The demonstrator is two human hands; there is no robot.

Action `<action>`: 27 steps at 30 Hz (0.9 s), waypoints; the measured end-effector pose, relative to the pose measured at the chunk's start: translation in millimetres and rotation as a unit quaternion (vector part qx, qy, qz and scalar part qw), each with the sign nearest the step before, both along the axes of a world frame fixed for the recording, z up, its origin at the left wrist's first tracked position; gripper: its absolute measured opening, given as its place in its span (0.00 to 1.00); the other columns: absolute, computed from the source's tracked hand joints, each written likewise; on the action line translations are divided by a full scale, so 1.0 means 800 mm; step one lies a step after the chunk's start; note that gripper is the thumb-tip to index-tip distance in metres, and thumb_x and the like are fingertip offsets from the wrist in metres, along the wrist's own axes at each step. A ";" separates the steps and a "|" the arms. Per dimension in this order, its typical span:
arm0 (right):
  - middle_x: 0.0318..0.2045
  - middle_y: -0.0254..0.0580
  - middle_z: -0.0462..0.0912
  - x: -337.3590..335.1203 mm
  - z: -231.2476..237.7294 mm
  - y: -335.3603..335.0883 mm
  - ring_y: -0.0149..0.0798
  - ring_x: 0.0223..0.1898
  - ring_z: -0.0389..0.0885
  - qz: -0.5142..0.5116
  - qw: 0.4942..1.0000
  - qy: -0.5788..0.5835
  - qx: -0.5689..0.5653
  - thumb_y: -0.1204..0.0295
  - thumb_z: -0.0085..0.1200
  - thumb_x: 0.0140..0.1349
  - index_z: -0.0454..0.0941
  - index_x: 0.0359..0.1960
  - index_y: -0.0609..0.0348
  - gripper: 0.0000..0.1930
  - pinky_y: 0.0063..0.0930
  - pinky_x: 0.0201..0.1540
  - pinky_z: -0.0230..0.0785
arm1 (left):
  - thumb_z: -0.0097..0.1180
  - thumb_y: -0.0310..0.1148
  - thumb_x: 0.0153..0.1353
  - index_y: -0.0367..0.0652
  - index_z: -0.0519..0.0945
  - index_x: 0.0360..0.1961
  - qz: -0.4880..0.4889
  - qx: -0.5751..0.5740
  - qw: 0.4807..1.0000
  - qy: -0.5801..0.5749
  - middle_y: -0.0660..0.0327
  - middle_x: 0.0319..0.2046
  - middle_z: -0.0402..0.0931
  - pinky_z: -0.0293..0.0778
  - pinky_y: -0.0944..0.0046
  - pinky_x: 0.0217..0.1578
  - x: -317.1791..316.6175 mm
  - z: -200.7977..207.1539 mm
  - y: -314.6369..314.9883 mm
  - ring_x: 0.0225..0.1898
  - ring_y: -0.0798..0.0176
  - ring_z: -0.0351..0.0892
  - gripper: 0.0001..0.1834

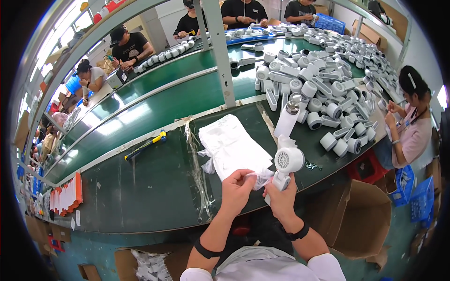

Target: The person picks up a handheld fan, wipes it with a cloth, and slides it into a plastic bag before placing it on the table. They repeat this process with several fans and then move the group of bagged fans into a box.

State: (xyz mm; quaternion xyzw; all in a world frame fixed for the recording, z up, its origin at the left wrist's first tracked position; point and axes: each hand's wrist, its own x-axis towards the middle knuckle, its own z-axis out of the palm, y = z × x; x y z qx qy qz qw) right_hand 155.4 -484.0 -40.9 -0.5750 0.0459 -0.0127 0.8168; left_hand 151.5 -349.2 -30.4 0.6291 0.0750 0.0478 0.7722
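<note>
The white plastic handheld fan with a round grilled head (288, 160) is right of centre in the lower half of the frame, head up, above the near edge of the dark green worktop (140, 196). The right hand (282, 195) is closed around its handle, just below the head. The left hand (238, 189), to its left, has thumb and fingertips together, pinched on a crumpled piece of thin translucent plastic film (262, 179) beside the handle.

Handling (judged from appearance): the fan is likely light and rigid, with a smooth shell that may slip in dry fingers. The grille is probably its most fragile part; grip the handle and apply no pressure to the head. The film is likely soft, limp and prone to cling; take it by an edge, between thumb and forefinger.

The stack of flat white sheets (234, 143) lies at the centre of the frame, just beyond the left hand. The white cylindrical bottle with a metallic cap (287, 121) stands beyond the fan.
</note>
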 end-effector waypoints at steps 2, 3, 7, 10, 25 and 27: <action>0.35 0.40 0.76 -0.010 -0.006 -0.009 0.31 0.26 0.77 0.018 1.000 0.002 0.001 0.85 0.53 0.51 0.63 0.53 0.62 0.25 0.25 0.26 0.73 | 0.56 0.31 0.67 0.35 0.80 0.42 0.024 0.003 1.000 0.003 0.68 0.27 0.76 0.68 0.75 0.28 0.001 -0.001 -0.003 0.26 0.78 0.72 0.09; 0.35 0.40 0.76 -0.013 -0.006 -0.012 0.30 0.26 0.77 0.039 0.999 0.004 0.002 0.85 0.54 0.52 0.63 0.53 0.62 0.25 0.25 0.26 0.73 | 0.55 0.31 0.67 0.35 0.81 0.40 0.051 0.006 0.999 0.006 0.69 0.25 0.76 0.67 0.75 0.25 0.000 -0.002 -0.005 0.24 0.79 0.71 0.09; 0.33 0.39 0.76 -0.007 0.006 -0.011 0.28 0.25 0.75 -0.001 0.997 -0.075 -0.037 0.83 0.57 0.52 0.64 0.51 0.61 0.24 0.23 0.26 0.72 | 0.53 0.31 0.69 0.34 0.80 0.42 0.012 0.007 1.000 -0.008 0.67 0.27 0.78 0.69 0.73 0.27 0.000 -0.003 -0.014 0.26 0.76 0.73 0.10; 0.33 0.36 0.76 0.009 -0.005 -0.014 0.27 0.25 0.75 -0.004 0.987 -0.078 -0.138 0.82 0.59 0.52 0.64 0.52 0.62 0.25 0.22 0.26 0.72 | 0.53 0.32 0.69 0.35 0.80 0.42 -0.027 -0.015 0.999 -0.015 0.67 0.24 0.76 0.67 0.73 0.24 0.004 -0.001 -0.019 0.21 0.76 0.71 0.10; 0.28 0.42 0.84 -0.053 0.060 -0.128 0.29 0.25 0.82 0.366 0.901 0.028 -0.230 0.71 0.62 0.58 0.43 0.71 0.62 0.46 0.25 0.30 0.75 | 0.54 0.31 0.67 0.34 0.80 0.41 -0.008 0.093 0.996 -0.014 0.66 0.26 0.77 0.66 0.73 0.20 0.017 0.001 -0.022 0.20 0.76 0.72 0.10; 0.31 0.44 0.84 -0.039 0.077 -0.117 0.30 0.27 0.82 0.367 0.888 0.072 -0.270 0.74 0.60 0.57 0.37 0.73 0.60 0.48 0.24 0.30 0.75 | 0.54 0.30 0.67 0.34 0.81 0.42 -0.060 0.143 0.986 -0.063 0.64 0.30 0.78 0.71 0.73 0.24 0.019 0.000 -0.019 0.25 0.74 0.76 0.10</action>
